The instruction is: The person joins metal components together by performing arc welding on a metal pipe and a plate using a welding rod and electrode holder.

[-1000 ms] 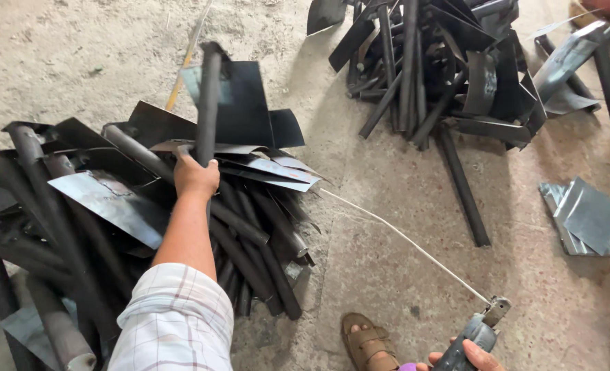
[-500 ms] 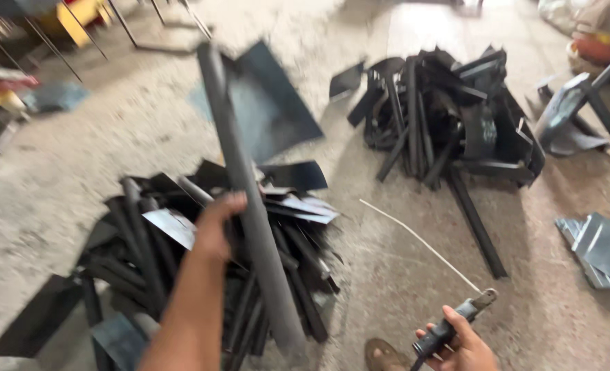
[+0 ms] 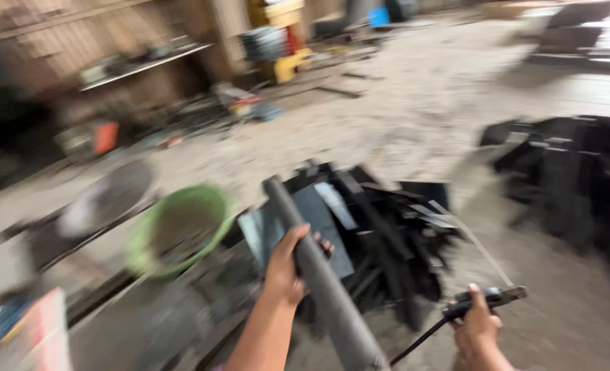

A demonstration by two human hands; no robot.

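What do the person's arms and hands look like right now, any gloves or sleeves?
Both are bare: the left hand and the right hand wear no gloves, rings or watch that show. No sleeve shows on either forearm. The picture is blurred by motion, so finer marks cannot be told.

the pipe is plain dark grey. the metal pieces behind it are black, some with a grey shine. the basin is green. the floor is pale grey-brown. the tool is black.

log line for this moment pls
left hand: grips grey metal pipe | right hand: holds welding electrode holder | behind: black metal parts pile, green basin
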